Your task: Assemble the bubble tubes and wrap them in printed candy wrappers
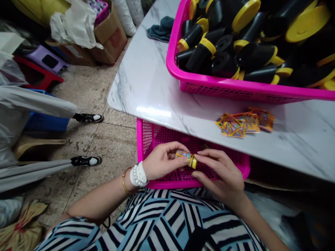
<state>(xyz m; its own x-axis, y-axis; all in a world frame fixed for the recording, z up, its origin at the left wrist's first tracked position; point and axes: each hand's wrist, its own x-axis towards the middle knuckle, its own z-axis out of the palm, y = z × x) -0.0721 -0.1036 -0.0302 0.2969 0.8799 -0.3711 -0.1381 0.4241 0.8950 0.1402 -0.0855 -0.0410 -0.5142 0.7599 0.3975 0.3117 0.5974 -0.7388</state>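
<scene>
My left hand (167, 160) is closed around a small canister (193, 161) with a yellow cap and a colourful orange sticker (183, 153), of the same look as the loose ones on the table. Its dark body is mostly hidden by my fingers and the sticker. My right hand (222, 170) is at the capped end, a fingertip touching the canister near the sticker's edge. Its thumb stands apart below the cap, and the fingers are spread. Both hands are above a pink basket (140, 153) at my lap, partly under the table edge.
On the marbled table (146, 80) stands a pink basket (174, 66) full of black canisters with yellow caps. Several orange stickers (232, 126) lie near the table's edge, and a dark cloth (162, 29) is behind. To the left are another person's legs (39, 101), stools and cardboard boxes (111, 38).
</scene>
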